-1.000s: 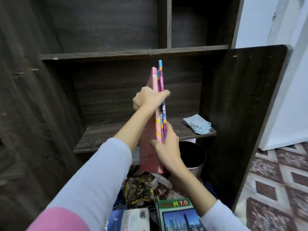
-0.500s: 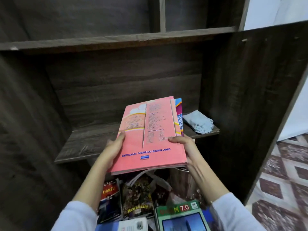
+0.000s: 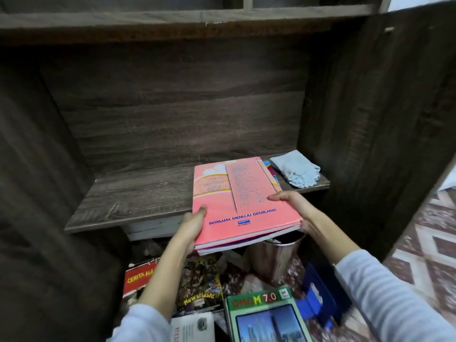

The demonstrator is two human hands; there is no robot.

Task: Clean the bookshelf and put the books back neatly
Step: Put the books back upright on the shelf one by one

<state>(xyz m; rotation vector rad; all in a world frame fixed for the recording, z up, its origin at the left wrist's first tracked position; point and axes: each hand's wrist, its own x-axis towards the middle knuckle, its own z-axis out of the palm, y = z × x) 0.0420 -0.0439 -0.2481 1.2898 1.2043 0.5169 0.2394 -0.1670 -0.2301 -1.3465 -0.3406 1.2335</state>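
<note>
The person's got a thin stack of books (image 3: 237,201) held flat in both hands. The top one is a glossy pink softcover with blue lettering near its front edge, and a couple of thinner books sit under it with blue and magenta edges peeking out on the right. The left hand (image 3: 195,223) grips the near-left edge, thumb pressed on the cover and fingers curled underneath. The right hand (image 3: 296,208) wraps the near-right corner, with its fingers laid over the top of the cover.

The far half of the stack sits over the dark wood-grain laminate shelf board (image 3: 138,198) while the near half sticks out past the front lip. Can't tell if it's actually resting on the board or just above it. The board looks rough and a bit scuffed, same streaky grain as the back panel (image 3: 177,107).

Just beside the stack's far-right corner there's a crumpled pale blue cloth (image 3: 296,171) lying on the shelf — soft and wrinkly.

Below the shelf is a shiny round metal bin (image 3: 276,253), partly hidden under the stack. In front of it there's a messy pile on the floor: a green-bordered book marked "7.0" (image 3: 261,314), a red "CERITA" paperback (image 3: 138,277) and a colourful "Newsflash!" comic (image 3: 199,285). Patterned maroon-and-cream floor tiles (image 3: 429,243) show off to the right.
</note>
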